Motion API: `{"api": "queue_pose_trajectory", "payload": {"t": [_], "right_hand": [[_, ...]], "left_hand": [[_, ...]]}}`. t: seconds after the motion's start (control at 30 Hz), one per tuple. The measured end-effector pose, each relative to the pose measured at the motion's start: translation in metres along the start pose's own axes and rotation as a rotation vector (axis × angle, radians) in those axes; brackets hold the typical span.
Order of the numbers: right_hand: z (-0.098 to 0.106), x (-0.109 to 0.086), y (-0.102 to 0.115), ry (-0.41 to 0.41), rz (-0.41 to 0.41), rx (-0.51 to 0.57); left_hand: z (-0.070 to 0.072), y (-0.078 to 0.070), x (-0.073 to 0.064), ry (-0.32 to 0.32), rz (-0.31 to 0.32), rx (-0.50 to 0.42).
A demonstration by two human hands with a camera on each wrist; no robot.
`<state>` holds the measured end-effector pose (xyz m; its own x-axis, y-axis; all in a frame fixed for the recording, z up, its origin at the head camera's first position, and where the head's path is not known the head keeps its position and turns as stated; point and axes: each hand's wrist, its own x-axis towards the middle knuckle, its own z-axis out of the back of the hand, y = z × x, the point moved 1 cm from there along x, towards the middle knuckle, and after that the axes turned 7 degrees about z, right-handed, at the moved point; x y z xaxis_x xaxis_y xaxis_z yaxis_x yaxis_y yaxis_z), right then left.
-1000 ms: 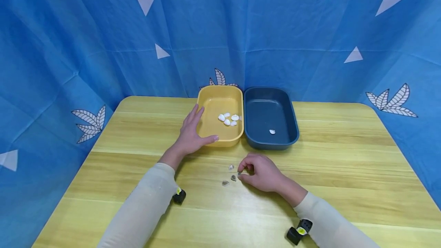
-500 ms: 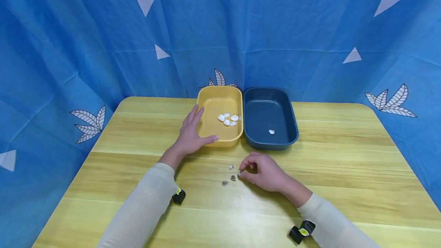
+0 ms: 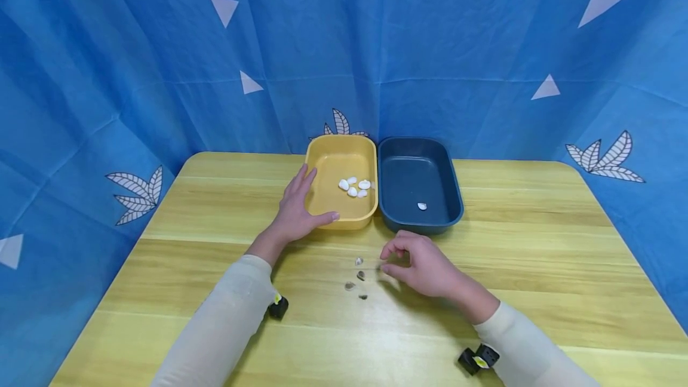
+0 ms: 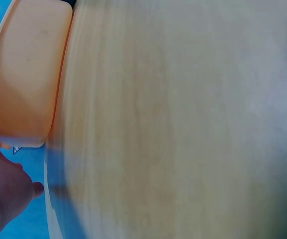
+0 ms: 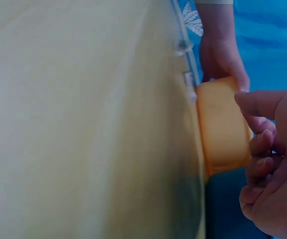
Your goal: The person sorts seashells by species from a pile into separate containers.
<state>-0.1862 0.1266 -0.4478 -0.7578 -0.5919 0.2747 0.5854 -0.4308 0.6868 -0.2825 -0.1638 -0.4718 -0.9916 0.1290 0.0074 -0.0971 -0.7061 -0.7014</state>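
My left hand (image 3: 294, 211) rests on the left side of a yellow plastic bin (image 3: 344, 217), fingers spread and straight, thumb over its front rim. Several small white shells (image 3: 352, 192) lie in that bin. Over the table my right hand (image 3: 419, 264) hovers, thumb and index finger apart, with nothing visible between them. To its left lie several small shells, among them a pale shell (image 3: 359, 261), a darker shell (image 3: 361, 276), a greyish shell (image 3: 350, 286) and a dark shell (image 3: 363, 297) nearest me. The right wrist view shows the fingers of that hand loosely bent.
A dark blue bin (image 3: 419, 226) stands right against the yellow one, with one white shell (image 3: 421, 206) inside. Both bins sit near the back edge of the wooden table (image 3: 537, 243). A blue curtain (image 3: 457, 46) hangs behind.
The shell pinched in my right hand has left the fingers, and a dark shell now lies nearer me. The right hand has parted its fingertips and shifted right. My left hand stays put.
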Motion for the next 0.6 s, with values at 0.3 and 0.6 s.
{"api": "queue_pose_trajectory", "payload": {"t": [0.3, 0.6], "right_hand": [[-0.016, -0.004, -0.001, 0.104, -0.004, 0.052], [-0.04, -0.016, 0.018, 0.282, 0.093, 0.1]], "left_hand": [[-0.001, 0.0, 0.0, -0.009, -0.009, 0.002], [0.0, 0.0, 0.0, -0.007, 0.0, 0.006]]}}
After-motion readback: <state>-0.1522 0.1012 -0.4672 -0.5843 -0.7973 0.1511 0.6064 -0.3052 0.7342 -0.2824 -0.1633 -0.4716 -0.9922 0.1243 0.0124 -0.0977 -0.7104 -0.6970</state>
